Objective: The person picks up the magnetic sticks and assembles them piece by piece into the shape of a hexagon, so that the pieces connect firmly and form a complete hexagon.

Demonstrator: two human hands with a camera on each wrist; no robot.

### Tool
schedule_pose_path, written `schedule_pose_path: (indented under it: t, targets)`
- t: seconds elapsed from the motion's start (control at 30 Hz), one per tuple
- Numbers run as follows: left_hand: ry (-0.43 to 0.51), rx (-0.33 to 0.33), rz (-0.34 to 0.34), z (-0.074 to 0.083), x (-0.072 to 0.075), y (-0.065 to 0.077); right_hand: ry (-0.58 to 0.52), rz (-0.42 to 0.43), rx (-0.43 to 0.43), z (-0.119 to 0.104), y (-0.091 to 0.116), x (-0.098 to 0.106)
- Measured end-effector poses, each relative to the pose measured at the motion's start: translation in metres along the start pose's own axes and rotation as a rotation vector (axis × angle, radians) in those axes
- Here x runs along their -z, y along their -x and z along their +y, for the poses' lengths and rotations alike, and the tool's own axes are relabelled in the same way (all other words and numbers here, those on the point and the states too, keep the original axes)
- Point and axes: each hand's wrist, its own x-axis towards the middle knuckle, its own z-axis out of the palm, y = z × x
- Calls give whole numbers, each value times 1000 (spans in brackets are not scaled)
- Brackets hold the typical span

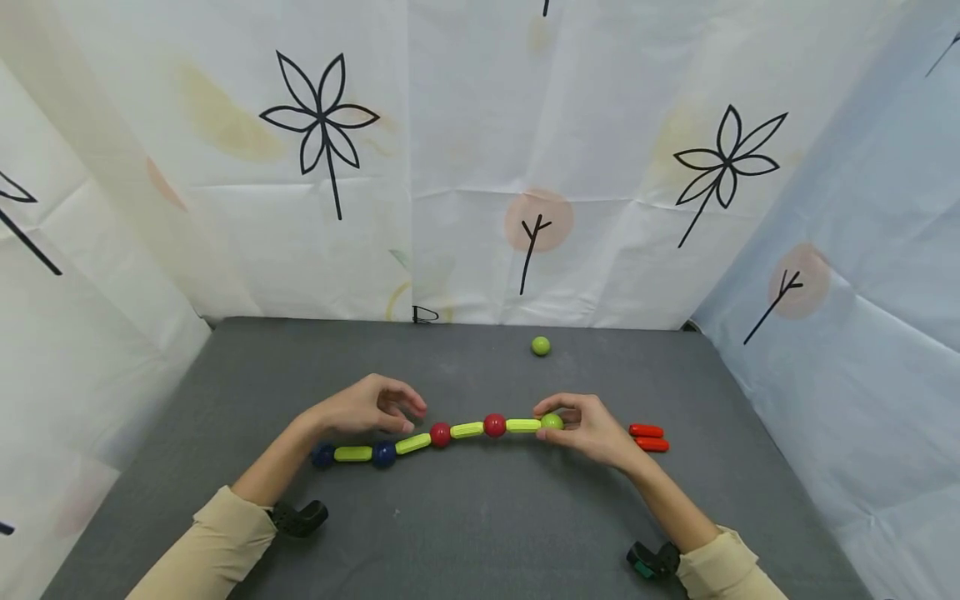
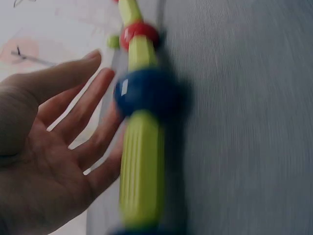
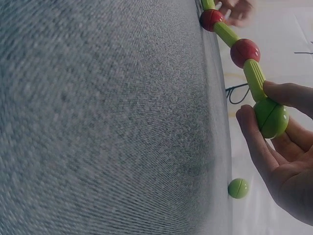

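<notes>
A chain of balls and yellow-green rods [image 1: 467,430] runs across the grey table. From the left it has two dark blue balls [image 1: 384,454], two red balls [image 1: 494,425] and a green ball [image 1: 552,422] at the right end, with a rod between each pair. My right hand [image 1: 588,429] pinches that green ball between thumb and fingers, clearly seen in the right wrist view [image 3: 271,118]. Just behind the chain's left half, my left hand [image 1: 375,406] hovers with relaxed, slightly bent fingers and holds nothing. In the left wrist view its palm faces the rods beside a blue ball [image 2: 146,95].
Another green ball [image 1: 541,346] lies near the table's far edge. Two red rods [image 1: 649,437] lie side by side to the right of my right hand. White patterned cloth [image 1: 480,167] hangs around the back and sides of the grey table [image 1: 480,533].
</notes>
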Motion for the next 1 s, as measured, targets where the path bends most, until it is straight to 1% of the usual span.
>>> schedule_pose_path:
  t: [0.07,0.17,0.27,0.33,0.43,0.5,0.67,0.77,0.87,1.0]
  targets:
    - [-12,37,-33,-6,9,10,-5,-3,-2,0,0,0]
    - [-40,59,-75,-11,18,21,-4,-5,3,1,-1,0]
    - [-65,68,-101,-10,22,30,1,-5,9,2,-1,1]
    - [-79,69,-107,-10,20,34,-2,-10,12,3,-1,1]
    - [-87,66,-103,-10,15,40,-16,-16,8,3,-2,0]
    - [-88,52,-98,-10,10,43,-24,-19,2,3,-2,-1]
    - [-69,51,-81,-5,-6,46,-39,-24,-8,6,-1,0]
    - [-59,54,-50,-2,-15,45,-42,-20,-12,8,-2,0]
    - [-41,56,-2,0,-22,43,-43,-9,-26,10,-3,1]
    - [16,47,58,-3,-32,41,-51,-2,-45,13,-5,1]
